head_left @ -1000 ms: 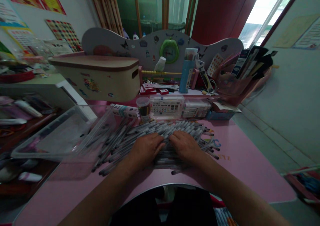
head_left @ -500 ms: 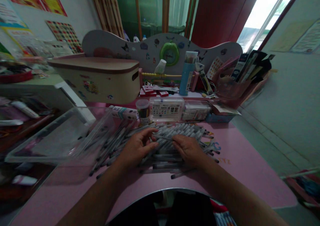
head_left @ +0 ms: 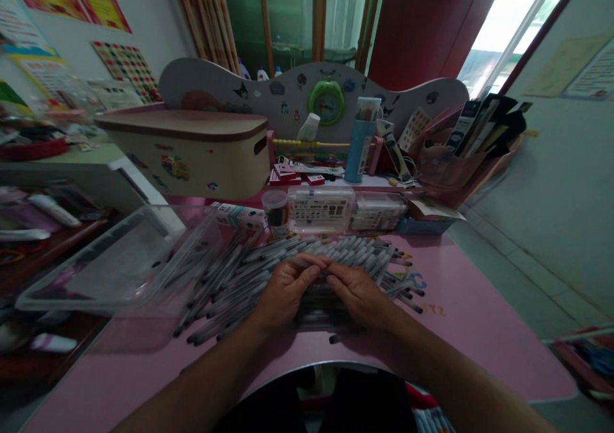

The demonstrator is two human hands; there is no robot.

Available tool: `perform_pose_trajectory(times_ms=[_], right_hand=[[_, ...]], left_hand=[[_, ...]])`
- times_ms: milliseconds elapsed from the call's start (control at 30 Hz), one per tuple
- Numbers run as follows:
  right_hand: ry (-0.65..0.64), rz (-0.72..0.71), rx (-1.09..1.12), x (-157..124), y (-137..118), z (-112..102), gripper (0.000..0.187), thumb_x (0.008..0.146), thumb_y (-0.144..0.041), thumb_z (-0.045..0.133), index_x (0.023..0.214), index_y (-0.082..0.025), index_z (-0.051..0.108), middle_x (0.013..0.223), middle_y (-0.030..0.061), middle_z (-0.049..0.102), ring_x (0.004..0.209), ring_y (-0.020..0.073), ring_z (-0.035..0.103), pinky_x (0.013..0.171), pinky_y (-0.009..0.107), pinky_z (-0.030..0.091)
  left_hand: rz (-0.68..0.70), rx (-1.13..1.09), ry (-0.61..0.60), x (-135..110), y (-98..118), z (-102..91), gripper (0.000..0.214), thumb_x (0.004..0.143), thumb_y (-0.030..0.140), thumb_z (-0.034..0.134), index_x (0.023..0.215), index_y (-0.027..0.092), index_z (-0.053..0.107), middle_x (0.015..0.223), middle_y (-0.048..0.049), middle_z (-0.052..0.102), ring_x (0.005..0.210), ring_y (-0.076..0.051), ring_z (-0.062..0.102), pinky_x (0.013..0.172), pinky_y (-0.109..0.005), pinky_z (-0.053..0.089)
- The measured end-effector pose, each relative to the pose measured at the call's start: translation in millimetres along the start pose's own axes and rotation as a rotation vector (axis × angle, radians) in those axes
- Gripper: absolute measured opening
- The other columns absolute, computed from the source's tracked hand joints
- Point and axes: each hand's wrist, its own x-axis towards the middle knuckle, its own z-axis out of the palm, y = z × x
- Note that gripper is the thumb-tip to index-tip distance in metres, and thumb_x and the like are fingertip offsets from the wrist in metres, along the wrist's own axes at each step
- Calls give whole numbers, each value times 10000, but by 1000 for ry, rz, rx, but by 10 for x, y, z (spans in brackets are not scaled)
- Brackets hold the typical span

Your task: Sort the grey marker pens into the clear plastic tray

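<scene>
Directly beneath the left hand [head_left: 286, 287], pens [head_left: 349, 251].

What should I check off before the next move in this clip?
1. Both hands in view: ok, left hand and right hand are close together over the pens.
2. Pens lined up one way: not ok, they lie at differing angles.
3. A pen held between the hands: cannot tell, the hands block the view.
4. Clear bin apart from the pens: cannot tell, they overlap in view.
5. Clear case upright behind the pens: ok.
</scene>
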Motion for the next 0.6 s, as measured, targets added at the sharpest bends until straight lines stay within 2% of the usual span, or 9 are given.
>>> perform_pose_trajectory(times_ms=[133, 300, 400, 500, 600], right_hand=[[6, 29, 63, 5, -29, 8, 348, 981, -224, 419, 1266, -211, 619, 1147, 49, 707, 1058, 199, 652, 957, 331, 454], [-19, 66, 33, 19, -73, -12, 353, 985, -231, 418, 1272, -212, 624, 1074, 42, 727, 992, 196, 668, 925, 326, 465], [-30, 40, 37, 31, -91, -31, 336, 993, -240, 402, 1246, -218, 623, 1088, 45, 709, 1025, 194, 649, 933, 320, 450], [-1, 40, -21, 42, -77, -42, 247, 981, -244, 418, 1080, -190, 638, 942, 40, 687, 888, 186, 634, 842, 306, 464], [11, 57, -155, 51, -37, -43, 188, 968, -221, 426, 872, -179, 583, 786, 19, 607, 733, 169, 566, 724, 289, 442]], left_hand=[[-73, -56, 39, -1, -16, 45, 203, 795, 379, 711, 847, 183, 714, 973, -58, 734, 950, -208, 657, 854, -318, 504], [-66, -21, 75, -2, -13, 56, 209, 790, 375, 716, 852, 176, 722, 989, -66, 744, 974, -214, 661, 906, -332, 493], [-42, 5, 78, 4, 3, 53, 198, 785, 366, 719, 841, 176, 724, 990, -65, 745, 983, -218, 659, 934, -345, 481], [-13, 16, 96, 14, 19, 41, 171, 782, 347, 720, 825, 181, 723, 954, -50, 744, 956, -206, 660, 921, -333, 482], [-17, 43, 117, 17, 34, 19, 159, 777, 329, 722, 824, 177, 731, 904, -40, 741, 900, -189, 658, 866, -306, 489]])
